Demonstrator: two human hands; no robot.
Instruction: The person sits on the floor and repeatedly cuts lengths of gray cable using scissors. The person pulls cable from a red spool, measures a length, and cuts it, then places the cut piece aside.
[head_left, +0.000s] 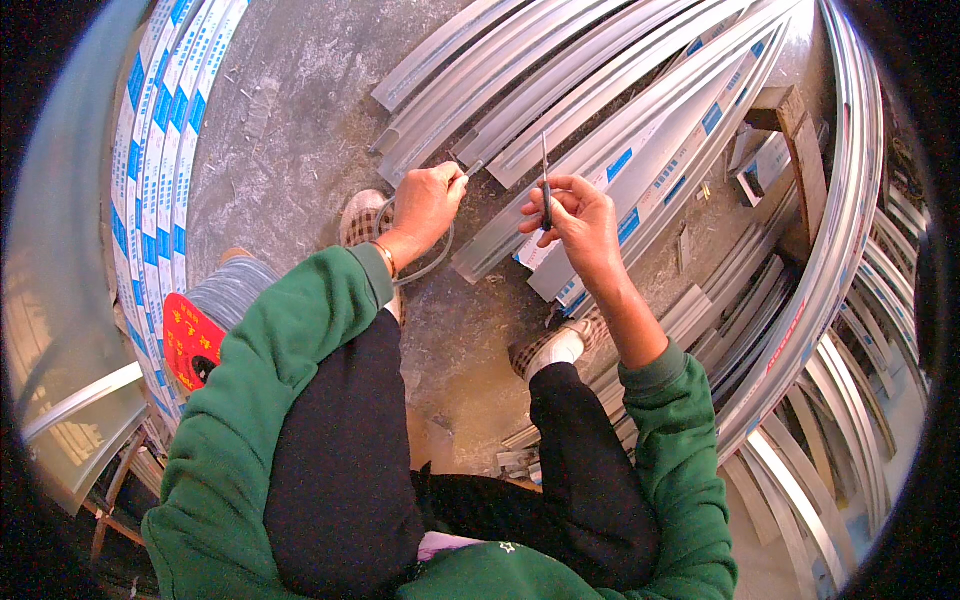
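My left hand (428, 205) is closed in a pinch on a thin grey strip (449, 240). A short end of the strip sticks out past my fingertips, and the rest hangs in a loop below the wrist. My right hand (578, 220), raised to the right of it, grips what look like slim black-handled scissors (547, 205) seen edge-on, the thin metal blade pointing away from me. The two hands are apart. Beside my left forearm stands a spool (235, 290) wound with similar grey strip, a red label on its end.
Long silvery metal profiles (520, 80) lie fanned over the floor ahead, some with blue-and-white film (665, 170). Film-wrapped lengths (165, 150) stretch along the left. A bundle of profiles (845, 200) rests by a wooden support (810, 160) at right. Scraps litter the grey floor (285, 120).
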